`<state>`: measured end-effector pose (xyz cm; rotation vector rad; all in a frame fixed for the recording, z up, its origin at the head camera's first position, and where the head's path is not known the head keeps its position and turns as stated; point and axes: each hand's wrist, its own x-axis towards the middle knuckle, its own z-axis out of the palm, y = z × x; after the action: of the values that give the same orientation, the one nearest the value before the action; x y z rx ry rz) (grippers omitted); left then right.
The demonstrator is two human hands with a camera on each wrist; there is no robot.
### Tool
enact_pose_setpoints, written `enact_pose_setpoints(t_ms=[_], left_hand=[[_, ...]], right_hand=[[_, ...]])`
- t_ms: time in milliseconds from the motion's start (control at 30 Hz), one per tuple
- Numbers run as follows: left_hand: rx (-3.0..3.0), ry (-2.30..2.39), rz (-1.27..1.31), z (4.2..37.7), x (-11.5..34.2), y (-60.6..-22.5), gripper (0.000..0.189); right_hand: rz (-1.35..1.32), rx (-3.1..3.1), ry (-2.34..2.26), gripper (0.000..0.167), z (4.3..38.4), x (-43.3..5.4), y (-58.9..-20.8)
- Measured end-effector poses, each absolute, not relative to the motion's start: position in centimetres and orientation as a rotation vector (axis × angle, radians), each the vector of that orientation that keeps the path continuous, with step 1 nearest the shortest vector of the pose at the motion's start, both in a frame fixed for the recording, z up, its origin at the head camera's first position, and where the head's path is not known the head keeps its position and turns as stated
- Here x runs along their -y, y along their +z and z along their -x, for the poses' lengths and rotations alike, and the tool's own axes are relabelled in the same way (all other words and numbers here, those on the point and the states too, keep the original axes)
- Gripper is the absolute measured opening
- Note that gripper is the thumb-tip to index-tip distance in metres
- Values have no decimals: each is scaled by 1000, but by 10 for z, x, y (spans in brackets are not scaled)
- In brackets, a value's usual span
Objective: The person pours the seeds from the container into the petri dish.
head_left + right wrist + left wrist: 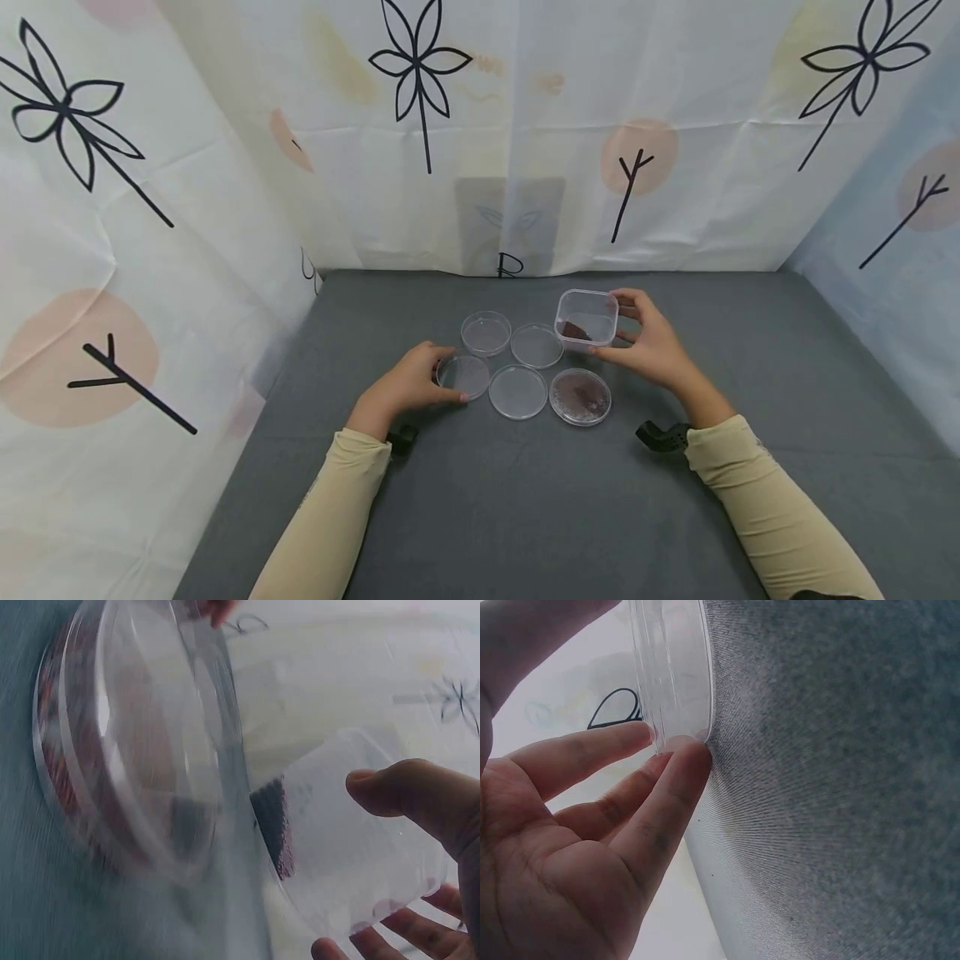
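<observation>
My left hand (411, 382) holds the front-left clear petri dish (463, 377) between thumb and fingers. In the left wrist view, the fingertips (686, 769) touch the dish's edge (679, 675), low over the grey cloth. With my right hand (651, 346) I grip a clear square plastic container (587, 315), held tilted above the table. Dark reddish-brown granules (276, 825) lie gathered in one corner of it. Nearest to that container is a petri dish (581, 397) with a layer of similar brown granules under its clear top.
More clear petri dishes stand close together between my hands: one at the back left (486, 333), one in the back middle (537, 346) and one in the front middle (518, 392). Grey cloth (525, 500) covers the table. A patterned white curtain (337, 208) hangs behind.
</observation>
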<state>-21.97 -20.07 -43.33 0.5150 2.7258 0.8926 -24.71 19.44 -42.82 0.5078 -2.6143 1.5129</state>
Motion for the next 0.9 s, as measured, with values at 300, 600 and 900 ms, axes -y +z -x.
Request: enact_pose_setpoints(t_ms=[300, 600, 900], left_hand=[[-2735, 881, -521, 219, 201, -433, 88], [-2735, 874, -532, 220, 201, -435, 86], [-2717, 874, -512, 223, 203, -437, 88]], right_hand=[[-722, 2539, 1310, 96, 244, -145, -420], [-813, 2616, 1032, 96, 239, -113, -413], [-968, 2580, 828, 91, 236, -83, -419]])
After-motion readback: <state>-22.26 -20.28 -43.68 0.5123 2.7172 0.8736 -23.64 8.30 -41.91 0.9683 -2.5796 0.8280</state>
